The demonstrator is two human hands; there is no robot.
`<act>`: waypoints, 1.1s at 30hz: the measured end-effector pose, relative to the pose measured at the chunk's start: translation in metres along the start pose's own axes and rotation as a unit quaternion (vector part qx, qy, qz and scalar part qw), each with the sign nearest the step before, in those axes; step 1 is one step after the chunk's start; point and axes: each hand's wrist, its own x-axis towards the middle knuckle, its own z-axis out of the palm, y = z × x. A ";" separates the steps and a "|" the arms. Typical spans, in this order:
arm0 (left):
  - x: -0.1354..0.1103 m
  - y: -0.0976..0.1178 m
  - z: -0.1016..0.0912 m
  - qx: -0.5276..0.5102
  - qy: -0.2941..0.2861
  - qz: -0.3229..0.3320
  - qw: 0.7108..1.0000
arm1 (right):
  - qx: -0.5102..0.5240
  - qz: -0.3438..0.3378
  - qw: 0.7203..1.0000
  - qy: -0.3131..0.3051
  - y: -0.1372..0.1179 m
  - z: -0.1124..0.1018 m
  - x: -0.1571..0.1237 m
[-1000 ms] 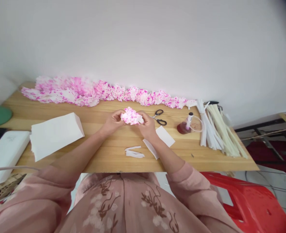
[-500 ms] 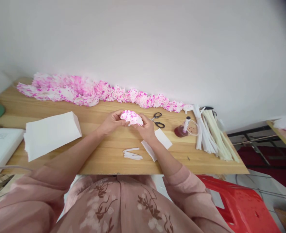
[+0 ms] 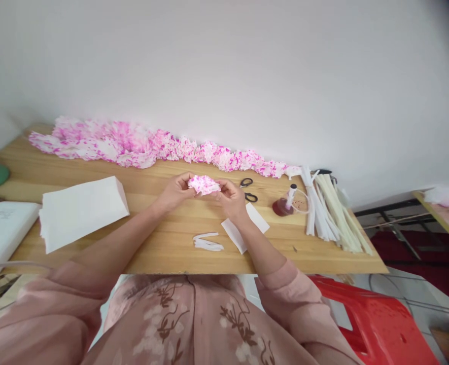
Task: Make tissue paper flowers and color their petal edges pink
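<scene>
Fingers (image 3: 185, 177) drawn to a pinch, your left hand (image 3: 175, 192) and right hand (image 3: 233, 201) hold the puff (image 3: 203, 185) by opposite edges, scissors (image 3: 247, 194) at three o'clock, strips (image 3: 210, 246) at six.

One left hand (image 3: 176, 192) and one right hand (image 3: 232, 199) are showing. One held bloom (image 3: 203, 185), one scissors (image 3: 251, 197), one bottle (image 3: 282, 206), one paper stack (image 3: 81, 210) and one stool (image 3: 384, 319) are registering. Strip bundles (image 3: 320, 218) are numbering two. Row blooms (image 3: 133, 144) are overlapping beyond counting.
</scene>
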 end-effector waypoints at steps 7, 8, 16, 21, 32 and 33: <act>-0.001 0.003 0.000 0.049 -0.010 -0.024 0.998 | -0.037 -0.005 0.999 -0.024 -0.001 -0.001 0.000; -0.001 0.003 0.001 0.058 -0.016 -0.020 0.998 | -0.048 -0.013 0.998 -0.025 -0.001 -0.001 0.000; -0.001 -0.002 0.010 0.116 0.008 0.035 0.993 | -0.111 -0.056 0.992 0.001 -0.006 -0.001 0.003; -0.005 0.003 0.013 0.051 -0.003 0.036 0.998 | -0.086 -0.041 0.995 0.009 -0.003 -0.006 0.003; -0.007 0.008 0.009 0.033 0.013 0.058 0.998 | 0.016 -0.009 1.000 0.000 -0.007 -0.008 0.007; -0.007 0.008 0.008 0.038 0.009 0.053 0.998 | 0.004 -0.005 1.000 0.000 -0.006 -0.008 0.006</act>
